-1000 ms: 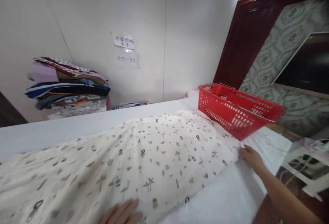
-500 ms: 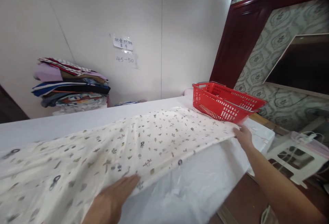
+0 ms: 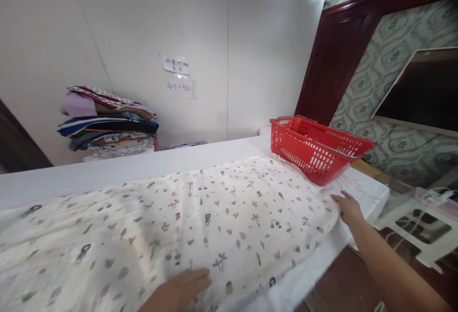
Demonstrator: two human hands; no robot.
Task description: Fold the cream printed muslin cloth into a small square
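A long cream cloth (image 3: 214, 212) printed with small palm trees, leaves and other little figures lies spread over the white-covered table, slightly wrinkled on its left part. My left hand (image 3: 182, 289) rests on it near the front, palm down, fingers stretched out and somewhat blurred. At the right end of the cloth is my right hand (image 3: 349, 211), its fingers apart at the cloth's edge. The cloth's front edge reaches down to the table's near side. A red plastic basket (image 3: 315, 154) with metal handles stands just beyond the right end of the cloth.
Folded fabrics (image 3: 110, 121) are stacked at the back left against a white wall (image 3: 143, 16) with handwritten paper signs (image 3: 178, 76). To the right are a white plastic stool (image 3: 418, 226) with cables, a dark screen (image 3: 422, 92) and a dark red door frame (image 3: 332, 54).
The cloth's near edge has come down toward me, covering more of the table's front. My right hand's fingers have loosened from the cloth's corner and spread. My left hand has shifted right.
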